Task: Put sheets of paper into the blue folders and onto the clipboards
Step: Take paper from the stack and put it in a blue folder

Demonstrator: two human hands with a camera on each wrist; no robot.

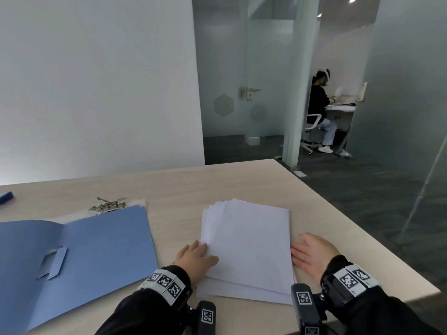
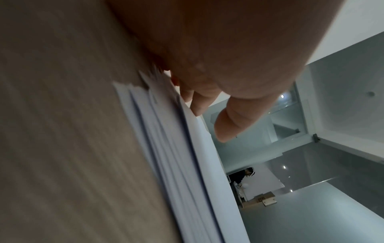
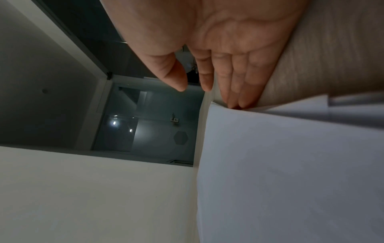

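A loose stack of white paper sheets [image 1: 246,247] lies on the wooden table near me, seen edge-on in the left wrist view [image 2: 172,148]. My left hand [image 1: 203,252] [image 2: 203,121] rests against the stack's left edge, fingers straight and thumb over the top sheet. My right hand [image 1: 300,247] [image 3: 205,97] lies flat at the stack's right edge, its fingertips [image 3: 234,103] touching the lifted top sheet [image 3: 290,164]. An open blue folder [image 1: 84,250] lies to the left. Behind it shows the metal clip of a clipboard [image 1: 107,205]; its board is mostly hidden.
A small blue object [image 1: 6,197] sits at the table's far left. The table edge [image 1: 362,238] runs diagonally on the right, with dark floor beyond. Another person [image 1: 319,110] sits at a desk behind glass walls in the background.
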